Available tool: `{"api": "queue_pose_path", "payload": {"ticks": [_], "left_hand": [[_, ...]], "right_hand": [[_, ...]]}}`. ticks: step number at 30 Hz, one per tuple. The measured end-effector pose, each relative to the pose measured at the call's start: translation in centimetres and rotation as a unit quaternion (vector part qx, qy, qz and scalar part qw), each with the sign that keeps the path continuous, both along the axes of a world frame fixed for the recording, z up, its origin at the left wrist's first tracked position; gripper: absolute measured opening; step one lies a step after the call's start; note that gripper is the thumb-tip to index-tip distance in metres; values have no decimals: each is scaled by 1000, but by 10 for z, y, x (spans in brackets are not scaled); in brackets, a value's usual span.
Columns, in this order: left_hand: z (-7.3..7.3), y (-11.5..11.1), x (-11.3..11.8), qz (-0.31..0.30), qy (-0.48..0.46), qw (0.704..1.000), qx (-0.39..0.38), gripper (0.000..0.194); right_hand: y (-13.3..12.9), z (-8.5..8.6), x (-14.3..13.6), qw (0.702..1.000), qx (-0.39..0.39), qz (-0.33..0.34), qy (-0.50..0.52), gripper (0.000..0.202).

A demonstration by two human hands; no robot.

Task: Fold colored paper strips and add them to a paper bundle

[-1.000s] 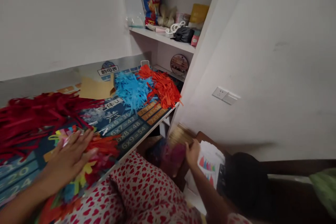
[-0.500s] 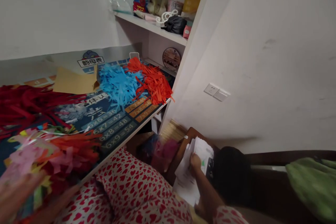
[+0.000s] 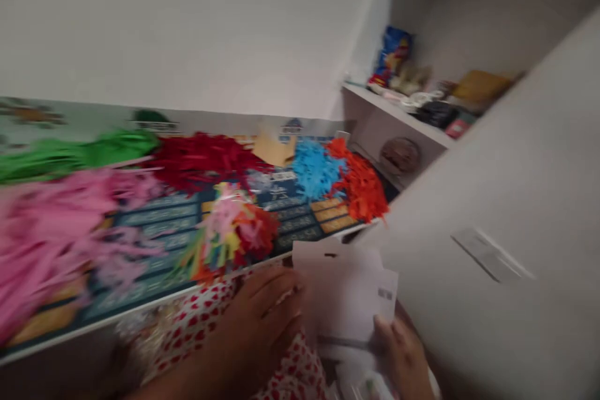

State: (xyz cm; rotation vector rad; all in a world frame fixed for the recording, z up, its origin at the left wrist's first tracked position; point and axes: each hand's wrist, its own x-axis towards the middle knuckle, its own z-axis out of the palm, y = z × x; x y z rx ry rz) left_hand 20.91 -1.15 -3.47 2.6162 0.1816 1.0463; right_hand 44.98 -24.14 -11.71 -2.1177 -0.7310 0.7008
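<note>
White sheets of paper (image 3: 344,300) are held over my lap at the table's edge, one with a small dark square mark near its right side. My right hand (image 3: 403,350) pinches their lower right edge. My left hand (image 3: 269,306) is at the left edge of the sheets, its fingers loosely curved and a little apart; blur hides whether it touches them. Just beyond the left hand, on the table, lies a multicoloured bundle of paper strips (image 3: 229,234). More white papers (image 3: 363,378) show below the held sheets.
On the printed table cover (image 3: 180,219) lie pink strips (image 3: 60,219), green strips (image 3: 94,153), dark red strips (image 3: 201,159), blue strips (image 3: 316,169), orange-red strips (image 3: 359,181) and a tan paper piece (image 3: 274,147). A loaded shelf (image 3: 398,112) and a wall (image 3: 525,200) stand right.
My right hand has lifted white sheets from the pile at the right and brought them to the table's edge. My left hand has left the multicoloured strips and moved toward the sheets. The view has turned left.
</note>
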Motion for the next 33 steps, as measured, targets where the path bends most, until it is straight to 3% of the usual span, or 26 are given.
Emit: {"api": "queue_pose_path", "payload": {"ticks": [2,6,9,12,15,18,20,23,27,30,33], "left_hand": [[14,5,-2,62,-7,998,-15,36],[29,24,-29,179,7,983,-50,26],[36,33,-56,236,45,967,-84,14],[44,38,-78,222,87,959,-150,11],[51,44,-92,197,125,947,-220,18],[53,51,-98,192,172,928,-269,21],[50,54,-96,179,208,913,-303,21],[45,56,-89,156,237,898,-337,22],[44,55,-82,139,232,897,-349,25],[44,55,-80,124,233,893,-366,27],[44,54,-78,113,232,895,-364,28]], "right_hand": [[40,-6,-18,996,43,35,-72,55],[102,-9,-36,964,128,218,-87,47],[132,-13,-59,949,179,242,-91,49],[150,-21,-96,954,211,197,-85,55],[159,-27,-123,949,228,194,-96,53],[164,-24,-133,920,289,166,-206,38],[169,-14,-137,858,382,143,-311,26],[183,8,-147,777,452,185,-396,30],[209,36,-156,753,462,264,-389,27],[221,44,-159,746,477,282,-369,15],[222,49,-159,741,480,313,-350,15]]}}
